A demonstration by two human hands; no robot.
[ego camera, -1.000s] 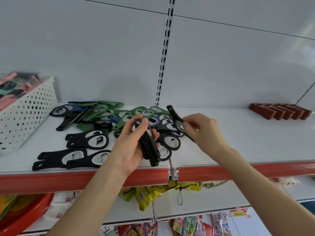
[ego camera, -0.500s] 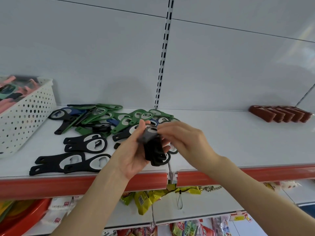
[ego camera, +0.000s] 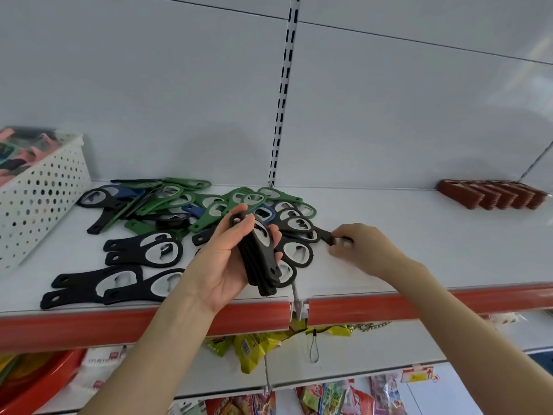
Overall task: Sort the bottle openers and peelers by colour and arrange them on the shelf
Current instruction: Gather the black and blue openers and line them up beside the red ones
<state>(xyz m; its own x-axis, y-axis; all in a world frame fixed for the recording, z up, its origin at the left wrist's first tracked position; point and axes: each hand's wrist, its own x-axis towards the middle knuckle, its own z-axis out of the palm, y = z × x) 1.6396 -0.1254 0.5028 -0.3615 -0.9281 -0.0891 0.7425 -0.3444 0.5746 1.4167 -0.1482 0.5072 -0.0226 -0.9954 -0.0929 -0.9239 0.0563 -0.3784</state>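
My left hand [ego camera: 221, 259] grips a stack of black bottle openers [ego camera: 261, 259], held upright over the front of the white shelf [ego camera: 419, 253]. My right hand [ego camera: 362, 250] pinches the handle end of another black opener [ego camera: 305, 227] that lies on the shelf at the right edge of the pile. A mixed heap of green, blue and black openers [ego camera: 185, 205] covers the shelf's back middle. Paired black openers [ego camera: 146, 250] and a second black pair [ego camera: 98, 287] lie flat at the front left.
A white perforated basket [ego camera: 42, 190] holding pink and dark items stands at the far left. A row of red-brown pieces [ego camera: 490, 194] sits at the back right. The shelf has a red front strip [ego camera: 419, 304]; snack packets hang below it.
My right hand left the stack after adding an opener, moved right and down to the shelf, and now pinches another black opener's handle. My left hand stays put with the stack.
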